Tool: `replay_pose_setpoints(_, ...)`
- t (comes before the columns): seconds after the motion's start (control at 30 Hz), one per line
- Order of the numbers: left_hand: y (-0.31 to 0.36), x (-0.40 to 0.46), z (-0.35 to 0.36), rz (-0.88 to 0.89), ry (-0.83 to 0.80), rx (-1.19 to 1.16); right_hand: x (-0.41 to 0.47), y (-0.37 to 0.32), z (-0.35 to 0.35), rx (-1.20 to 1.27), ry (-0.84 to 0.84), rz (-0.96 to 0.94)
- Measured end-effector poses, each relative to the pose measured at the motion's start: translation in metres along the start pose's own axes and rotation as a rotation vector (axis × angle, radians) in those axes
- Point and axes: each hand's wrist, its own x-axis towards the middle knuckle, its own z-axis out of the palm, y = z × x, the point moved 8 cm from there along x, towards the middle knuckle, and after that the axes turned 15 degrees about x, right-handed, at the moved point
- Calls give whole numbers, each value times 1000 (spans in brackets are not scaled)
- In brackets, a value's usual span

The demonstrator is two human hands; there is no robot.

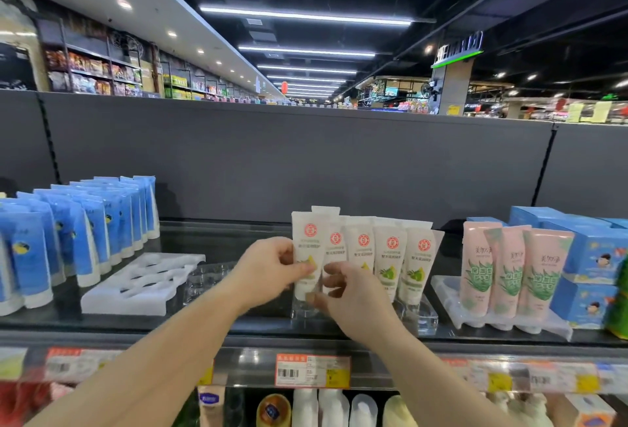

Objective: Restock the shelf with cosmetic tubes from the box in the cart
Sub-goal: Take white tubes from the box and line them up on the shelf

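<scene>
Left hand (272, 268) pinches the leftmost white plastic cosmetic tube with red round logo (306, 256) at its left edge, thumb in front, fingers closed on it. Right hand (350, 294) is closed on the lower part of the same tube or the one just beside it, cannot tell which; its fingertips (334, 268) touch the tube fronts. Tubes stand cap-down in a row of about five on the dark top shelf (238, 321), seated in a clear plastic slotted holder (421, 318), logos facing out. Cart and box are not in view. Judged step: seating and straightening the newest tube at the left end of the row. To do it well: push the cap fully down into its slot, keep the tube upright and flush with its neighbours, label forward, and steady the neighbours so the row does not domino rightward. An empty white moulded tray (136, 287) and blue tubes (85, 229) sit left, pink aloe-print tubes (509, 267) right, well apart from the hands.
</scene>
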Motion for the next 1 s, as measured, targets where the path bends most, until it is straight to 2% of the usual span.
replay_pose_setpoints(0.1, -20, 10, -12, -64, 52, -21, -6, 9, 2, -210, -4, -32)
replay_pose_setpoints(0.23, -31, 20, -3, -90, 50, -31, -14, 11, 9, -340, -51, -81)
replay_pose_setpoints(0.47, -23, 26, 16, -72, -12, -27, -14, 15, 8, -341, -52, -95)
replay_pose_setpoints(0.63, -19, 31, 15, -18, -52, 145, -16, 15, 9, -347, -52, -107)
replay_pose_setpoints(1.0, -27, 29, 25, 10, -80, 216, -15, 15, 7, -349, -48, -117)
